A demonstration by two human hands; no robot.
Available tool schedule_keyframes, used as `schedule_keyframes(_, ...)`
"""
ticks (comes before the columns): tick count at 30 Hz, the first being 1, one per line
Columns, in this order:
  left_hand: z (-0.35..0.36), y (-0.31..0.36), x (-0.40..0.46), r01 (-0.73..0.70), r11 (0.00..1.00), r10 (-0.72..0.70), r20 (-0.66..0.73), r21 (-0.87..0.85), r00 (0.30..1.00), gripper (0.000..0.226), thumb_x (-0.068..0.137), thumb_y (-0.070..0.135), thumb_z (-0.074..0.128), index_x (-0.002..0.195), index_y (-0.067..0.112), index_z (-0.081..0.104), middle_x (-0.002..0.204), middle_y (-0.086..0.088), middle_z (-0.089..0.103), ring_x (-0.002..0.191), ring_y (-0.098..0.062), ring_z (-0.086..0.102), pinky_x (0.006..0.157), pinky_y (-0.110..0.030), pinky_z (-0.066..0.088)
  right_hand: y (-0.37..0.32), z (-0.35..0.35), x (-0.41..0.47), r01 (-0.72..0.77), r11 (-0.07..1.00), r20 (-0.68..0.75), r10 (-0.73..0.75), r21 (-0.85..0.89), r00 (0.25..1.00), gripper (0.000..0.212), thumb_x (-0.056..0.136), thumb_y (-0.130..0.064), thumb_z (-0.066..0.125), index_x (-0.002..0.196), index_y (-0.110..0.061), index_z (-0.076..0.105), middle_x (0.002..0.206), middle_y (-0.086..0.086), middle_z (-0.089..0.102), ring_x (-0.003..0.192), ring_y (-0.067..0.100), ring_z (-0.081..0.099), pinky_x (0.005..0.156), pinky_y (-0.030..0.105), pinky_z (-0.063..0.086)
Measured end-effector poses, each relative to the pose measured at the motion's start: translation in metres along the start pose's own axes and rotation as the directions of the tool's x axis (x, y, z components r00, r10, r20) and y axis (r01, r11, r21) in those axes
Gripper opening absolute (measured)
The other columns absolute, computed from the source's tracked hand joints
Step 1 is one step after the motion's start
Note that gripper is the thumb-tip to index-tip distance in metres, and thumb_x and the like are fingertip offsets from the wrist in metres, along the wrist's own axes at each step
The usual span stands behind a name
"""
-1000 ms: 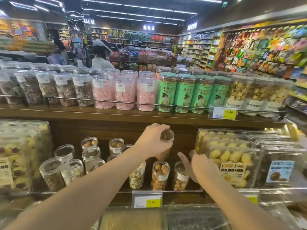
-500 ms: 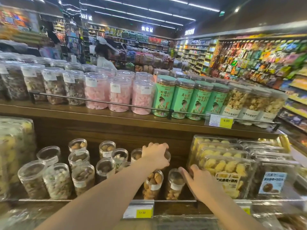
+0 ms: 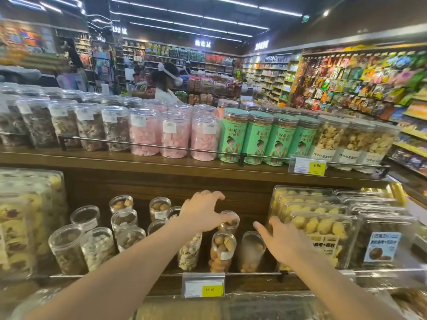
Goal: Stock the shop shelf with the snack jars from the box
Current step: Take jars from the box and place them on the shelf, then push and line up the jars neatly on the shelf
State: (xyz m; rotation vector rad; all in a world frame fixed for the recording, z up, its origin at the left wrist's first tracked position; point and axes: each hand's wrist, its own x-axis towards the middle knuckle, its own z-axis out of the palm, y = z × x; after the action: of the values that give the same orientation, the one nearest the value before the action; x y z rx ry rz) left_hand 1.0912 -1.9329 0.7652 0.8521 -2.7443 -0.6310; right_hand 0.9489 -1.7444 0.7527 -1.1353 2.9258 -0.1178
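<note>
Clear jar (image 3: 229, 221) of biscuits, left hand (image 3: 203, 212) above

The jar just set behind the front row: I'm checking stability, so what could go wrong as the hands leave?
The left hand hovers over the rear jar; a brushing finger might tip it onto the front jar. The right hand is close beside a blurred jar and could nudge it.
</note>
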Motion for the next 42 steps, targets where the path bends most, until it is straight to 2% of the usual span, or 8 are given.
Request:
schedule_keyframes(10, -0.052, -0.127, -0.093, 0.151, 0.989, -0.15, -0.121, -0.003, 0.981, 0.055, 0.087, 0.07, 0.056, 0.134, 0.042, 0.055, 0.127, 0.014, 0.057, 0.105, -0.008, 0.06, 0.092, -0.036, 0.055, -0.036, 0.017, 0.009, 0.067, 0.998, -0.004, -0.067, 0.017, 0.998, 0.064, 0.097, -0.071, 0.022, 0.144, -0.032, 0.042, 0.143, 0.003, 0.046, 0.129, 0.025, 0.049, 0.094, 0.039, 0.053)
schedule_keyframes(18, -0.069, -0.238, -0.12, 0.278, 0.95, -0.237, -0.252, 0.139, 0.938, 0.067, 0.089, 0.072, 0.052, 0.145, 0.035, 0.049, 0.149, 0.004, 0.047, 0.129, -0.017, 0.053, 0.108, -0.032, 0.043, -0.094, 0.045, 0.023, 0.178, 0.984, 0.016, -0.178, -0.008, 0.984, 0.073, 0.091, -0.078, 0.014, 0.154, -0.043, 0.027, 0.165, 0.001, 0.022, 0.151, 0.028, 0.02, 0.121, 0.047, 0.023)
schedule_keyframes(24, -0.046, -0.267, -0.116, 0.304, 0.926, -0.268, -0.178, 0.222, 0.947, 0.076, 0.093, 0.079, 0.017, 0.16, 0.044, 0.009, 0.169, 0.014, 0.008, 0.156, -0.009, -0.001, 0.126, -0.038, 0.005, -0.093, 0.073, 0.036, 0.236, 0.963, 0.147, -0.217, -0.13, 0.965, 0.092, 0.073, -0.079, -0.014, 0.156, -0.048, 0.007, 0.168, 0.006, 0.001, 0.152, 0.036, 0.005, 0.119, 0.058, 0.024)
schedule_keyframes(27, -0.045, -0.27, -0.114, 0.294, 0.931, -0.264, -0.156, 0.218, 0.952, 0.077, 0.094, 0.078, 0.014, 0.16, 0.043, -0.001, 0.168, 0.016, 0.001, 0.155, -0.006, -0.007, 0.125, -0.036, 0.001, -0.094, 0.077, 0.033, 0.241, 0.965, 0.144, -0.226, -0.102, 0.964, 0.069, 0.098, -0.049, 0.038, 0.155, -0.047, 0.0, 0.166, 0.008, -0.008, 0.151, 0.039, -0.001, 0.119, 0.054, 0.025)
schedule_keyframes(30, -0.044, -0.272, -0.113, 0.297, 0.925, -0.268, -0.149, 0.236, 0.952, 0.078, 0.093, 0.08, 0.01, 0.159, 0.042, -0.008, 0.167, 0.018, -0.006, 0.153, -0.005, -0.013, 0.124, -0.035, -0.003, -0.093, 0.08, 0.036, 0.175, 0.984, 0.134, -0.169, -0.031, 0.976, 0.069, 0.094, -0.055, 0.023, 0.157, -0.045, -0.001, 0.166, 0.01, -0.004, 0.153, 0.033, 0.004, 0.12, 0.053, 0.027)
schedule_keyframes(34, -0.046, -0.272, -0.114, 0.294, 0.924, -0.269, -0.129, 0.244, 0.954, 0.078, 0.094, 0.079, 0.009, 0.16, 0.041, -0.008, 0.168, 0.017, -0.007, 0.153, -0.005, -0.016, 0.124, -0.035, -0.004, -0.094, 0.083, 0.038, 0.172, 0.985, 0.142, -0.169, -0.014, 0.975, 0.07, 0.098, -0.056, 0.035, 0.157, -0.045, -0.002, 0.165, 0.009, 0.0, 0.152, 0.03, 0.011, 0.119, 0.05, 0.028)
schedule_keyframes(38, -0.049, -0.269, -0.114, 0.29, 0.925, -0.271, -0.11, 0.247, 0.956, 0.076, 0.095, 0.078, 0.009, 0.16, 0.042, -0.005, 0.168, 0.015, -0.008, 0.153, -0.005, -0.017, 0.125, -0.037, -0.004, -0.095, 0.079, 0.037, 0.203, 0.976, 0.189, -0.185, -0.084, 0.965, 0.074, 0.086, -0.05, 0.014, 0.158, -0.041, 0.0, 0.167, 0.009, -0.004, 0.152, 0.032, 0.004, 0.118, 0.052, 0.028)
schedule_keyframes(42, -0.049, -0.27, -0.114, 0.278, 0.927, -0.261, -0.101, 0.251, 0.96, 0.075, 0.094, 0.078, 0.007, 0.16, 0.044, -0.004, 0.168, 0.014, -0.008, 0.153, -0.007, -0.018, 0.126, -0.039, -0.003, -0.095, 0.079, 0.037, 0.19, 0.977, 0.193, -0.169, -0.099, 0.967, 0.069, 0.097, -0.043, 0.029, 0.158, -0.04, -0.002, 0.166, 0.01, -0.009, 0.152, 0.033, 0.0, 0.119, 0.052, 0.027)
